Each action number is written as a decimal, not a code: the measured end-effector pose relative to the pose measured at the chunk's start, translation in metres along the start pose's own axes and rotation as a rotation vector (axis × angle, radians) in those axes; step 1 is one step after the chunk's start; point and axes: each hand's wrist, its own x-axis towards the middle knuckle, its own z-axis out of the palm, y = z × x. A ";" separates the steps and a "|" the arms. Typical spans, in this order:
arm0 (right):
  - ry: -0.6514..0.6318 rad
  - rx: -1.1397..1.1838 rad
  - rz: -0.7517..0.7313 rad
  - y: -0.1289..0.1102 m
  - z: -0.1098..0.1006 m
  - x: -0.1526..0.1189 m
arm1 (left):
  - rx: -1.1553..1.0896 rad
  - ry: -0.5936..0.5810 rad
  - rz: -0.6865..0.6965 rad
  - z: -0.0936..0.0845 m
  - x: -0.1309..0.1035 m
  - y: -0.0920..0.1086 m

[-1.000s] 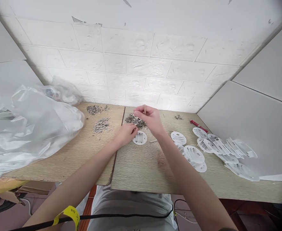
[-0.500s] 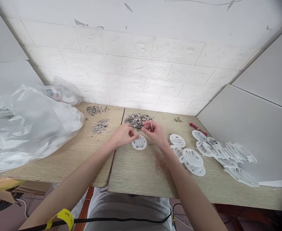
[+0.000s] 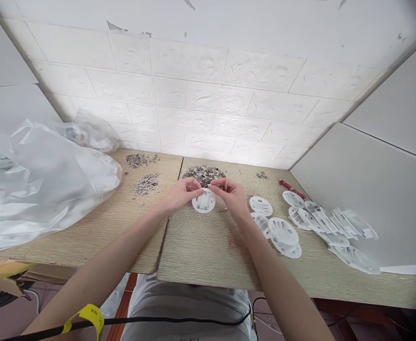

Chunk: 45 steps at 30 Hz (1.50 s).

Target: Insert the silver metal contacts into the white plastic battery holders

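A round white plastic disc with slots and small metal parts is tilted up from the table at the centre. My left hand grips its upper left edge between thumb and fingers. At the disc's upper right edge, my right hand pinches a small shiny metal piece. That piece is too small to make out fully. Just behind both hands lies a heap of small metal pieces. A thin metal tool rests on the table beside the disc, partly hidden by my right hand.
More white discs lie on the right, several of them overlapping against the side panel. A red object lies behind them. Two smaller metal heaps sit on the left, near a big plastic bag. A seam divides the tabletop.
My left hand has taken hold of the disc, which lay flat, and lifted it into a tilt. My right hand has come to the disc's edge with its fingers pinched.
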 end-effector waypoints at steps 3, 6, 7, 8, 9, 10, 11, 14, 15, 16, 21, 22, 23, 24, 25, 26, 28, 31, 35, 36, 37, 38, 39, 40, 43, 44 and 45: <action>-0.046 -0.013 -0.010 0.002 0.000 0.000 | -0.095 0.061 -0.077 -0.001 0.001 0.000; -0.039 -0.045 -0.017 0.004 0.000 0.000 | -0.218 0.033 -0.142 -0.002 0.003 -0.002; -0.027 -0.066 -0.021 0.005 0.000 0.000 | -0.263 0.011 -0.152 -0.002 0.003 -0.003; -0.013 -0.093 -0.028 0.005 0.000 0.001 | -0.303 -0.010 -0.162 -0.003 0.004 -0.003; -0.003 -0.124 -0.038 0.005 0.000 0.001 | -0.335 -0.026 -0.171 -0.003 0.004 -0.004; 0.003 -0.157 -0.052 0.005 0.000 0.001 | -0.359 -0.033 -0.180 -0.003 0.005 -0.004; 0.008 -0.190 -0.069 0.004 0.000 0.001 | -0.378 -0.034 -0.187 -0.002 0.005 -0.004; 0.013 -0.283 -0.135 0.003 0.002 -0.001 | -0.426 -0.039 -0.210 -0.001 0.005 -0.004; 0.016 -0.316 -0.164 0.003 0.002 -0.001 | -0.442 -0.042 -0.215 -0.001 0.005 -0.003; 0.020 -0.352 -0.194 0.004 0.004 -0.002 | -0.456 -0.049 -0.218 0.000 0.005 -0.003; 0.090 -0.439 -0.245 0.007 0.012 -0.006 | -0.509 -0.090 -0.220 -0.001 0.004 -0.002; 0.109 -0.429 -0.235 0.007 0.014 -0.007 | -0.520 -0.101 -0.219 -0.001 0.004 -0.002; 0.127 -0.418 -0.226 0.008 0.015 -0.007 | -0.532 -0.113 -0.215 -0.001 0.004 -0.002; 0.142 -0.407 -0.219 0.008 0.015 -0.007 | -0.540 -0.128 -0.208 -0.002 0.004 -0.003; 0.154 -0.395 -0.215 0.008 0.015 -0.008 | -0.545 -0.145 -0.202 -0.002 0.004 -0.003; 0.164 -0.379 -0.210 0.007 0.015 -0.007 | -0.548 -0.160 -0.199 -0.002 0.004 -0.003; 0.169 -0.337 -0.197 0.006 0.013 -0.007 | -0.555 -0.188 -0.210 -0.001 0.003 -0.003; 0.141 -0.256 -0.152 0.003 0.009 -0.005 | -0.608 -0.211 -0.246 0.001 0.002 -0.001; 0.113 -0.160 -0.098 0.001 0.004 -0.003 | -0.649 -0.149 -0.270 0.003 0.001 0.002; 0.106 -0.148 -0.090 0.001 0.004 -0.003 | -0.651 -0.128 -0.272 0.003 0.002 0.002; 0.099 -0.140 -0.084 0.001 0.004 -0.003 | -0.652 -0.110 -0.273 0.003 0.002 0.002; 0.093 -0.135 -0.076 0.001 0.004 -0.003 | -0.649 -0.093 -0.270 0.002 0.003 0.001; 0.090 -0.136 -0.070 0.001 0.004 -0.003 | -0.640 -0.082 -0.266 0.002 0.003 0.001; 0.089 -0.142 -0.067 0.001 0.004 -0.003 | -0.625 -0.074 -0.260 0.002 0.004 0.000; 0.071 -0.196 -0.079 0.001 0.005 -0.003 | -0.567 -0.079 -0.245 0.002 0.005 -0.003; 0.063 -0.218 -0.085 0.002 0.006 -0.003 | -0.553 -0.083 -0.242 0.003 0.004 -0.003; 0.056 -0.238 -0.089 0.002 0.006 -0.004 | -0.542 -0.089 -0.239 0.004 0.004 -0.003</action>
